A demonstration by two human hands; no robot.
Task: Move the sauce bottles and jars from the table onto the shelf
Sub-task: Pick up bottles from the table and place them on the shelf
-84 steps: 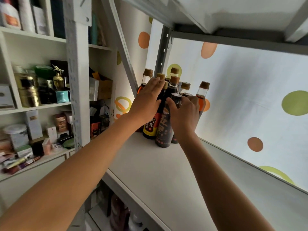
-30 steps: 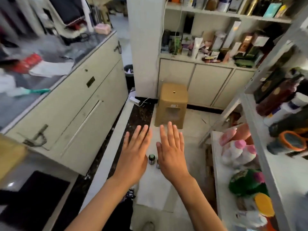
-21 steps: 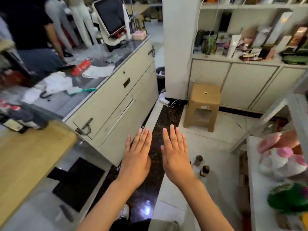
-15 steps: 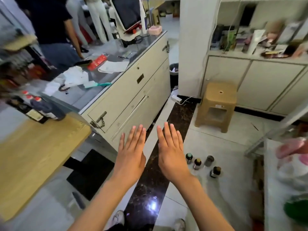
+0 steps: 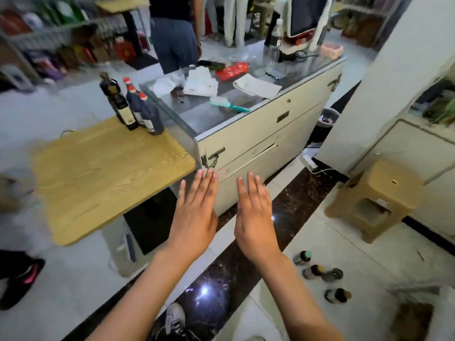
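Currently btwn loads: left hand (image 5: 194, 217) & right hand (image 5: 254, 217) flat, fingers straight, empty. Sauce bottles (image 5: 134, 107) upright at wooden surface (image 5: 98, 173) far corner. Next, likely: reach, grip them.

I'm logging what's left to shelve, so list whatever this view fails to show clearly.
- Bottles on the table, head view: they overlap, so the count behind the front ones is unclear; labels too blurred to read.
- Small jars on the floor: motion blur hides what they contain.
- Left side of the table: smeared by blur.
- Shelf: outside the frame.
- Left hand and right hand: palms face away, fingers straight.
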